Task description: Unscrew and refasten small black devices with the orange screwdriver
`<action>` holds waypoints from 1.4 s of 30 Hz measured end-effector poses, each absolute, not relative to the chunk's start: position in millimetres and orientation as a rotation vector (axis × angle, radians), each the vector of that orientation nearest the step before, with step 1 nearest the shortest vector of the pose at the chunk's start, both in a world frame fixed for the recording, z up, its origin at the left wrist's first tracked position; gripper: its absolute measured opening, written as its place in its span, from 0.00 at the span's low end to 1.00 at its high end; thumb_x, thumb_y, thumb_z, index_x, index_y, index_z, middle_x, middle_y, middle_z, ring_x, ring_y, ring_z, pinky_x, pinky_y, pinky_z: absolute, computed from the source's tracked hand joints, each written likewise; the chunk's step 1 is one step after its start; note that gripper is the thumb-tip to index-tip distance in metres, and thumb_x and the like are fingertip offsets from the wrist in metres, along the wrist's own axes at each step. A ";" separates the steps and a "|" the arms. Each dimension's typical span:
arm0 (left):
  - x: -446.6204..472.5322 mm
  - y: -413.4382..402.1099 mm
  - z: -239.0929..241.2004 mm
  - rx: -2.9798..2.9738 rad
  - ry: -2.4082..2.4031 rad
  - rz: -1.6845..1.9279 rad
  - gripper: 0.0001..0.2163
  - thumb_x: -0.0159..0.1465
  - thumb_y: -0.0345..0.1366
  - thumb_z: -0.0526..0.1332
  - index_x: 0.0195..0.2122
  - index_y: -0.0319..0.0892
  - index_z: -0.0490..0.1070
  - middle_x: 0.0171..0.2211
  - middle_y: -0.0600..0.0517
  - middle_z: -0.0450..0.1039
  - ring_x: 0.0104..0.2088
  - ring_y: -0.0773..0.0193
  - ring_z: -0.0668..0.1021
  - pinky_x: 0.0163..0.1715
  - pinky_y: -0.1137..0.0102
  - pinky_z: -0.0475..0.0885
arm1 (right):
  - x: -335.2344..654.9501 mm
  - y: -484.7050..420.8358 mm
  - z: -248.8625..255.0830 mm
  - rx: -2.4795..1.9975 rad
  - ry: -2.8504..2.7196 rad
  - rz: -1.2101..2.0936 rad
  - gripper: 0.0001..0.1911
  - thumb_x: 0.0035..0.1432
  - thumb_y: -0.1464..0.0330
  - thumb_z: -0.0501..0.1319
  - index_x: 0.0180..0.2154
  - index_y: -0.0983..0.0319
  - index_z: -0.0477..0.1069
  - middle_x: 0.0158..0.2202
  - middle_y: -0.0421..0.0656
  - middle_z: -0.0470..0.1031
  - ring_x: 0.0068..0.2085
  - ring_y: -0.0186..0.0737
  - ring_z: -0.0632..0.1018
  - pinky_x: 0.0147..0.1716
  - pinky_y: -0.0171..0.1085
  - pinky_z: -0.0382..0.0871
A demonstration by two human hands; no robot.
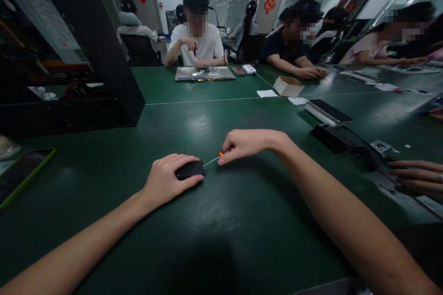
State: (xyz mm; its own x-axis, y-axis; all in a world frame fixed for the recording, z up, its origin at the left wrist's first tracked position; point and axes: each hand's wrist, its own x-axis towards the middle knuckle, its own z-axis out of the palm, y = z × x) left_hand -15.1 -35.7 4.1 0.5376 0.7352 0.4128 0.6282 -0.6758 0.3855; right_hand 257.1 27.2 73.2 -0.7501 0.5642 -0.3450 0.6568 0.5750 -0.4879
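- Left hand (169, 174) first: we have it wrapped round the small black device (188, 170), thumb along the near side, fingers over the far side, a firm-looking hold down at the green table (197, 133).
- Right hand (244, 142): ours is curled round the orange-and-black handle of a screwdriver (227, 151), wrist arched up at 1 o'clock of the grip.
- Here's the line that counts: from that right hand the device lies at 8 o'clock, and the thin shaft (212, 161) spans the gap, its far end at the device's right-hand end. Whether the tip sits in anything, we can't tell.
- The device's long axis runs close to 8-to-2, so we'd call it nearly in line with the shaft.
- Nearer hand? Our left, touching it; our right stands apart, bridged only by steel.
- Outward now, reading from the device: a phone with a green edge (27, 175) at 9 o'clock, the big black computer case (126, 78) at 10.
- At 12, across the table, a co-worker bends over a flat panel (221, 73).
- Between 1 and 2, a small open box (287, 87); at 3, well apart, another person's hand (420, 175).
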 end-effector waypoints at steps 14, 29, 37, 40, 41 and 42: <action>-15.6 -36.1 -0.6 2.555 1.113 0.896 0.18 0.62 0.49 0.69 0.48 0.43 0.78 0.43 0.49 0.83 0.42 0.55 0.82 0.43 0.62 0.74 | 261.5 22.5 80.4 1.120 2.728 -0.790 0.27 0.64 0.47 0.57 0.31 0.63 0.76 0.26 0.40 0.73 0.27 0.35 0.70 0.27 0.36 0.57; -13.4 -38.6 2.9 2.345 1.086 1.081 0.17 0.61 0.45 0.71 0.47 0.42 0.78 0.42 0.47 0.83 0.42 0.55 0.83 0.44 0.64 0.75 | 234.8 26.4 42.8 1.027 2.803 -0.936 0.29 0.65 0.45 0.56 0.28 0.63 0.71 0.22 0.37 0.66 0.24 0.31 0.64 0.26 0.35 0.52; -17.3 -34.8 3.3 2.405 1.019 1.030 0.17 0.62 0.42 0.70 0.50 0.42 0.77 0.46 0.46 0.81 0.46 0.55 0.82 0.49 0.62 0.75 | 234.0 21.9 51.3 0.995 2.844 -0.914 0.16 0.64 0.56 0.62 0.35 0.63 0.75 0.27 0.38 0.71 0.28 0.33 0.70 0.27 0.33 0.56; -23.7 -29.2 5.4 2.406 0.993 0.942 0.18 0.61 0.43 0.71 0.50 0.42 0.77 0.47 0.46 0.81 0.46 0.55 0.82 0.49 0.63 0.75 | 239.9 25.8 50.8 1.007 2.820 -0.929 0.13 0.64 0.60 0.61 0.40 0.63 0.76 0.31 0.39 0.74 0.31 0.34 0.72 0.29 0.33 0.59; -25.5 -27.3 6.1 2.397 0.996 0.919 0.18 0.61 0.43 0.71 0.49 0.42 0.77 0.46 0.46 0.81 0.45 0.55 0.82 0.48 0.63 0.75 | 241.0 26.9 50.6 1.020 2.833 -0.911 0.12 0.65 0.61 0.60 0.40 0.63 0.76 0.31 0.40 0.75 0.30 0.34 0.72 0.29 0.33 0.59; -26.8 -25.7 6.6 2.388 1.001 0.898 0.18 0.60 0.44 0.71 0.48 0.42 0.77 0.45 0.46 0.81 0.44 0.55 0.82 0.47 0.63 0.76 | 241.5 27.7 50.3 1.037 2.853 -0.884 0.12 0.66 0.62 0.60 0.40 0.64 0.76 0.31 0.40 0.75 0.30 0.35 0.72 0.29 0.33 0.59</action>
State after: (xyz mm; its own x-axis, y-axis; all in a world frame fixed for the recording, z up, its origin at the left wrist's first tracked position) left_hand -26.8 -25.7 6.6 0.5372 0.7394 0.4059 0.4834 -0.6642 0.5702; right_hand 241.5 27.7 50.3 -0.7847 0.5975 -0.1650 0.5862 0.6287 -0.5111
